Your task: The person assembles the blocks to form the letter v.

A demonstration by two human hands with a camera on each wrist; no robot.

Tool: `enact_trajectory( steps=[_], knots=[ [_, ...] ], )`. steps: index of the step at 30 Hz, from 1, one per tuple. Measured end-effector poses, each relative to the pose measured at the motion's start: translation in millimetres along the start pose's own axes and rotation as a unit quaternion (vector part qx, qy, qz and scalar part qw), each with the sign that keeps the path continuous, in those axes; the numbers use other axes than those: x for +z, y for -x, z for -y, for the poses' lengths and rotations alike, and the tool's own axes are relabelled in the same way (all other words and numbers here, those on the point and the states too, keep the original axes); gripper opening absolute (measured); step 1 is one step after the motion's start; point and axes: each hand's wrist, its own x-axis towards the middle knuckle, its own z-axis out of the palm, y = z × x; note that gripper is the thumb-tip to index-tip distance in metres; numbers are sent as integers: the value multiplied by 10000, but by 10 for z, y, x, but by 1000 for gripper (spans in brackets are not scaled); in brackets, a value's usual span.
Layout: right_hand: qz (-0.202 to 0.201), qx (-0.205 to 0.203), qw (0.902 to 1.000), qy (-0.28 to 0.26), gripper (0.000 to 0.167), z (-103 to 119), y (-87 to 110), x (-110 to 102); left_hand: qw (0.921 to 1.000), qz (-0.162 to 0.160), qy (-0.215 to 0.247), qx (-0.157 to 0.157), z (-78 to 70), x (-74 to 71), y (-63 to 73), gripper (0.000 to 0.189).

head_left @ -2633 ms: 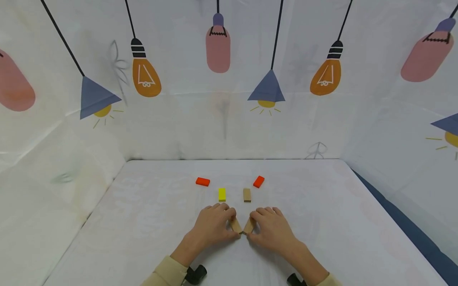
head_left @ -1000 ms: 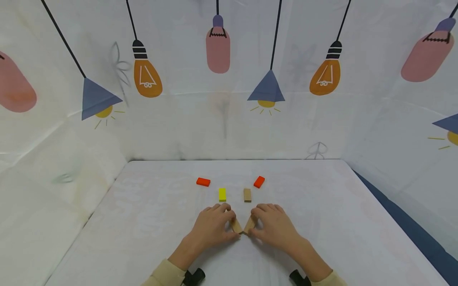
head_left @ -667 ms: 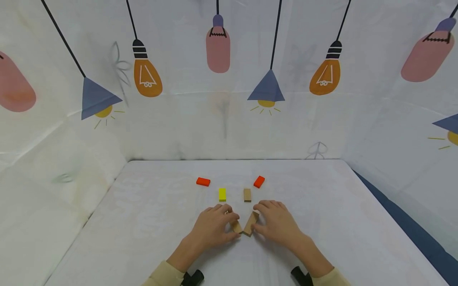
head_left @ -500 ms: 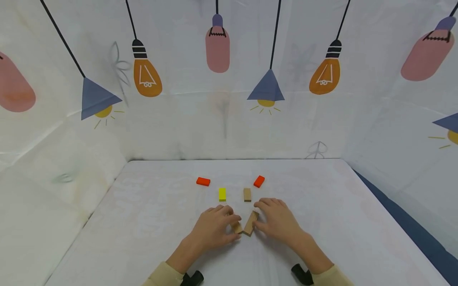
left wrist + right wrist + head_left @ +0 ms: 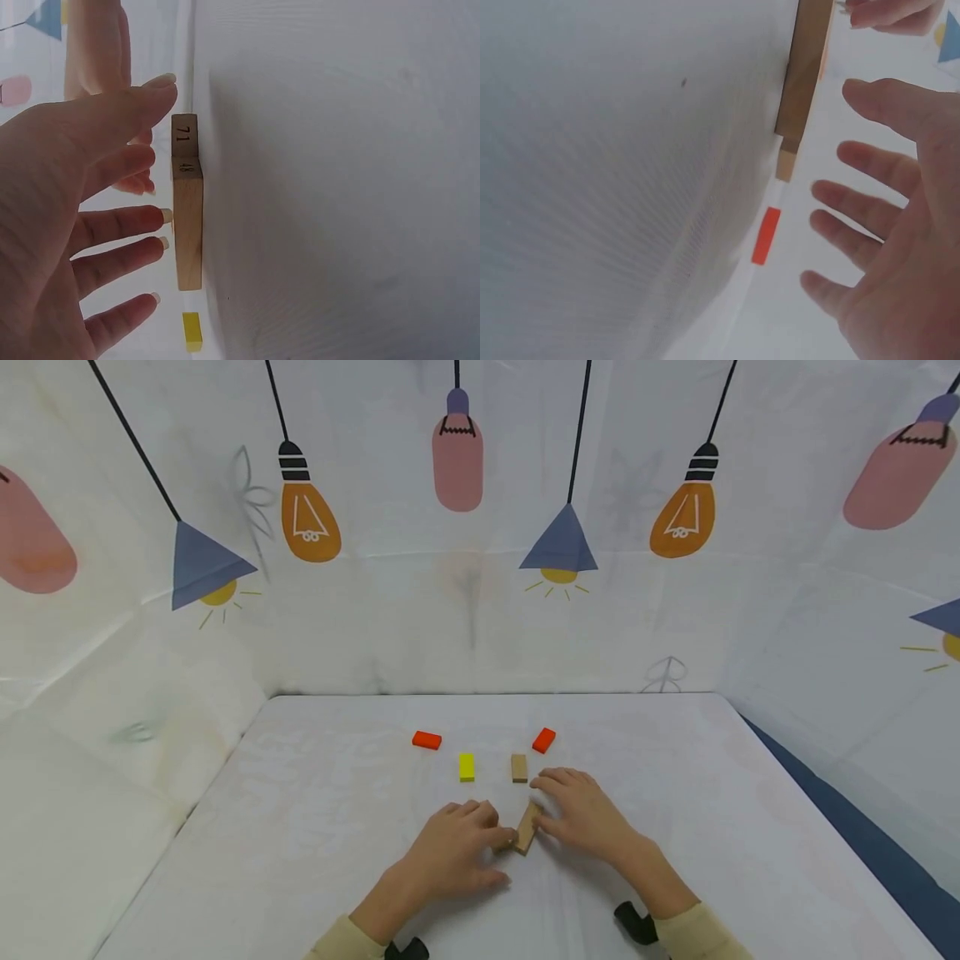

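Two plain wooden blocks lie end to end at an angle on the white table. Their numbered near ends, 71 and 48, show in the left wrist view. My left hand (image 5: 457, 852) is over the left wooden block (image 5: 189, 232) and hides most of it in the head view. Its thumb and fingers are spread apart, with the fingertips close above the block's edge. The right wooden block (image 5: 528, 828) lies slanted beside my right hand (image 5: 588, 814). That hand's fingers are loosely extended, the thumb beside the block's right side, and grip nothing.
Farther back lie a yellow block (image 5: 467, 767), another wooden block (image 5: 519, 768), a red block (image 5: 427, 740) on the left and a second red block (image 5: 543, 740) on the right. Behind the white table (image 5: 337, 793) hangs a lamp-patterned sheet (image 5: 360, 627).
Both hands have let go of their wooden blocks. The right hand has shifted up and rightward with its fingers opening. The left thumb has drawn back toward the person, and its fingers have spread.
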Motion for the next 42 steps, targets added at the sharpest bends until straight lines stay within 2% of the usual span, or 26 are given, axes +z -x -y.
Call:
enact_trajectory(
  steps=[5, 10, 18, 25, 36, 42],
  knots=[
    [17, -53, 10000, 30, 44, -34, -45, -5, 9996, -110, -164, 196, -37, -20, 10, 46],
    [144, 46, 9998, -130, 46, -57, -108, -14, 9993, -54, -222, 294, -73, -28, 28, 47],
    [174, 3, 9996, -225, 47, -96, -192, 0, 9994, 204, -225, 159, -118, 4, 45, 55],
    [204, 127, 9993, -275, 46, -97, -257, -4, 9994, 169, -281, 105, -146, 22, 73, 61],
    [-13, -71, 9995, -305, 44, -175, -352, -12, 9988, 264, -420, 2, -188, 25, 89, 71],
    [80, 17, 9989, -452, 44, -224, -434, 34, 9990, 206, -386, -1, -195, 4, 116, 72]
  ],
)
